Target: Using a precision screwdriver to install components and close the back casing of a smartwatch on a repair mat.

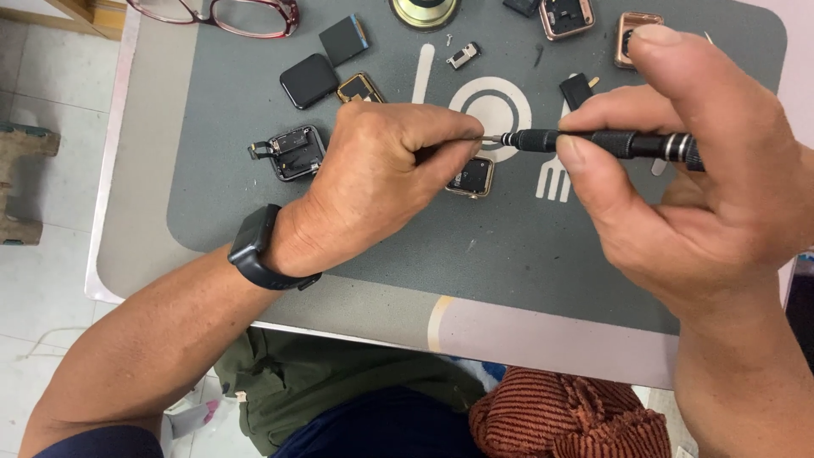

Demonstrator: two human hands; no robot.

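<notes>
My right hand [704, 170] grips a slim black precision screwdriver [593, 142] held level, its tip pointing left. My left hand [381, 178] is curled at the tip, its fingers pinching the bit's end [490, 138]; whether a screw sits there I cannot tell. A dark smartwatch [254, 246] is on my left wrist. Just below the tip, on the grey mat [509, 254], lies a gold-rimmed watch case [473, 178]. An opened black watch case [292, 153] with a loose ribbon cable rests left of my left hand.
Farther back lie a black watch screen [308, 80], a dark rectangular part [343, 40], another gold case [360, 87], a small silver piece [463, 56], two rose-gold cases [565, 17], red-framed glasses [229, 13] and a round metal disc [424, 10]. A rust-coloured cloth [568, 416] sits below the table edge.
</notes>
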